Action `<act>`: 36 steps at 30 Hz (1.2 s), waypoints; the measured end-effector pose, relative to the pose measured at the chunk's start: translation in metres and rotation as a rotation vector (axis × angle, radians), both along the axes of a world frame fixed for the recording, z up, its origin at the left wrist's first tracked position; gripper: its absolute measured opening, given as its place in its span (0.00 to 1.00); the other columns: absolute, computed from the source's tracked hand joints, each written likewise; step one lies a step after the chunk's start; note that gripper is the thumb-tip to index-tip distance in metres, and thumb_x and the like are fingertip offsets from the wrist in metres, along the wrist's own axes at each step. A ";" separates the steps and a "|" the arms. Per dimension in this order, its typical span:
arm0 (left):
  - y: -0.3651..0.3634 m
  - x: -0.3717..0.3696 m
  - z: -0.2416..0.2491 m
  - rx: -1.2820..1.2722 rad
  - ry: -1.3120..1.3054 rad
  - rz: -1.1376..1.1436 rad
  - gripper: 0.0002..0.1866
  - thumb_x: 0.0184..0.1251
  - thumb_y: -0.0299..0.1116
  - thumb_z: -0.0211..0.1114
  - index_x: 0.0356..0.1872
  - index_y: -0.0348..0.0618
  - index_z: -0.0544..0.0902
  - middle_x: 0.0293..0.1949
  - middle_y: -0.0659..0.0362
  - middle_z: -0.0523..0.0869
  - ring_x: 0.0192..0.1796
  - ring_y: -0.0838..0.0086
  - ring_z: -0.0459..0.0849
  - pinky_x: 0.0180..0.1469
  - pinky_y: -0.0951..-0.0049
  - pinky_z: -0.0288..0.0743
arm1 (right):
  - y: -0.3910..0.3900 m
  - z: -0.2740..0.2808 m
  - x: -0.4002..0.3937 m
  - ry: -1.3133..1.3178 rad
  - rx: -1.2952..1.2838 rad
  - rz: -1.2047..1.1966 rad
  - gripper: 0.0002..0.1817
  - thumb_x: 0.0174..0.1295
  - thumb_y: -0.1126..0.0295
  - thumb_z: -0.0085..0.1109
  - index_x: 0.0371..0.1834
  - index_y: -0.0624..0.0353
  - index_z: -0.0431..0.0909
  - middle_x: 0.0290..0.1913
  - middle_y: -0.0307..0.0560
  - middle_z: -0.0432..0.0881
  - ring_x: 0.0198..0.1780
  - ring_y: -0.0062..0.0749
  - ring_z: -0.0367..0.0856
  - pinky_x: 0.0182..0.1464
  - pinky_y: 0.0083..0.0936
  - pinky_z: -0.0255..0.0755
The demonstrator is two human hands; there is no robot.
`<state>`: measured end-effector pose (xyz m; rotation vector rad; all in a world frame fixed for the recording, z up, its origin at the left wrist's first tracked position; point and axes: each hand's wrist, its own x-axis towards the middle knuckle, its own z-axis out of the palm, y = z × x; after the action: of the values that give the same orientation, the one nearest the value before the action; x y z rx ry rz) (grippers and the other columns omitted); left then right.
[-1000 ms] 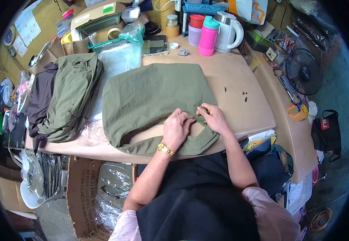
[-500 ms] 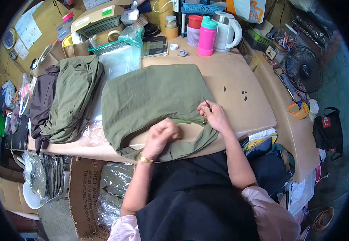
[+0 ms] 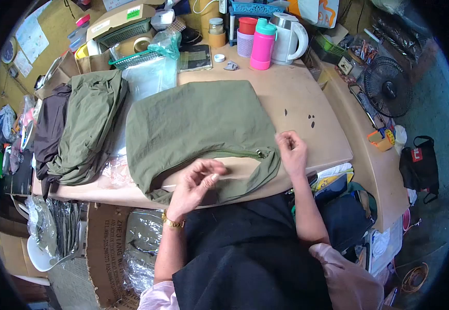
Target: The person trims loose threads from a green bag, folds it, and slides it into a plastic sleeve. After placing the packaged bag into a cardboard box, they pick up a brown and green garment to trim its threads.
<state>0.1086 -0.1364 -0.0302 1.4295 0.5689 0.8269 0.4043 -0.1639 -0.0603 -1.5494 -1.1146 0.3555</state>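
The olive green bag lies flat on the counter, its body spread wide and its zipper running along the near edge toward the person. A small metal zipper pull sits at the right end of that zipper.

A second ago both hands were together at the pull, the left pressed flat on the fabric beside the right. Half a second ago the left had already drawn back toward the bag's strap while the right was still pinching at the pull. Now neither hand is on the pull. The right hand has moved just to the right of the bag, off the fabric, raised over the bare counter with its fingers loosely curled and holding nothing that shows. The left hand hovers over the bag's near strap, palm turned up, thumb and fingers drawn close together; whether they pinch a thread or anything small cannot be told. A gold watch is on that wrist.

The bag itself has hardly shifted. To the left of the bag a heap of green and dark garments lies on the counter. Behind the bag stand a pink bottle and a white kettle.
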 end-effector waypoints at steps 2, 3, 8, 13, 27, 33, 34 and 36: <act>0.009 -0.006 0.000 0.215 0.233 0.254 0.21 0.68 0.26 0.65 0.61 0.36 0.76 0.56 0.54 0.82 0.59 0.70 0.80 0.61 0.69 0.73 | -0.020 0.036 -0.014 -0.250 -0.453 0.070 0.15 0.58 0.62 0.72 0.39 0.62 0.81 0.23 0.39 0.76 0.28 0.22 0.73 0.35 0.25 0.71; 0.019 -0.015 -0.010 0.361 0.330 0.373 0.23 0.66 0.24 0.65 0.62 0.36 0.75 0.59 0.52 0.81 0.61 0.66 0.79 0.62 0.66 0.73 | -0.021 0.032 -0.012 -0.247 -0.457 0.067 0.15 0.58 0.62 0.72 0.39 0.62 0.81 0.23 0.39 0.76 0.28 0.22 0.73 0.35 0.25 0.71; 0.037 -0.031 -0.016 0.694 0.568 0.764 0.21 0.61 0.29 0.68 0.57 0.40 0.80 0.60 0.47 0.77 0.60 0.53 0.77 0.62 0.58 0.71 | -0.013 0.024 0.003 -0.265 -0.443 0.182 0.15 0.57 0.62 0.71 0.37 0.62 0.82 0.27 0.47 0.83 0.28 0.30 0.77 0.35 0.29 0.71; -0.025 0.034 0.023 0.683 0.743 0.038 0.23 0.57 0.39 0.73 0.52 0.39 0.81 0.49 0.47 0.83 0.52 0.48 0.80 0.56 0.55 0.73 | -0.006 0.002 0.005 -0.107 -0.267 0.147 0.13 0.59 0.63 0.70 0.33 0.62 0.83 0.25 0.45 0.82 0.26 0.27 0.76 0.33 0.28 0.70; -0.021 -0.052 0.028 0.728 1.132 0.715 0.31 0.47 0.30 0.77 0.55 0.46 0.76 0.50 0.51 0.75 0.54 0.52 0.74 0.59 0.52 0.65 | 0.074 0.034 0.034 -0.610 -0.250 -0.096 0.24 0.64 0.56 0.63 0.54 0.64 0.76 0.54 0.63 0.80 0.57 0.57 0.79 0.58 0.44 0.72; -0.004 -0.077 -0.008 0.702 0.871 0.767 0.11 0.52 0.20 0.69 0.37 0.36 0.78 0.32 0.49 0.76 0.39 0.52 0.77 0.44 0.58 0.71 | 0.040 0.036 0.013 -0.385 -0.397 0.117 0.16 0.65 0.58 0.63 0.35 0.62 0.77 0.36 0.57 0.82 0.39 0.50 0.82 0.42 0.44 0.72; 0.003 -0.088 -0.010 0.620 0.833 0.776 0.10 0.53 0.20 0.68 0.36 0.35 0.77 0.32 0.49 0.76 0.39 0.52 0.77 0.44 0.58 0.71 | 0.040 0.036 0.015 -0.268 -0.374 0.100 0.16 0.65 0.58 0.63 0.32 0.62 0.76 0.29 0.54 0.81 0.34 0.47 0.82 0.38 0.43 0.71; 0.007 -0.091 -0.002 0.493 0.817 0.749 0.08 0.54 0.19 0.66 0.34 0.35 0.77 0.34 0.48 0.78 0.41 0.51 0.78 0.45 0.57 0.72 | 0.039 0.033 0.022 -0.229 -0.382 0.095 0.16 0.65 0.58 0.64 0.31 0.61 0.74 0.25 0.53 0.79 0.31 0.45 0.80 0.36 0.41 0.70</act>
<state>0.0174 -0.1296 -0.0322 2.0460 1.6817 0.9760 0.4266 -0.1245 -0.0275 -1.9121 -1.3589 0.4854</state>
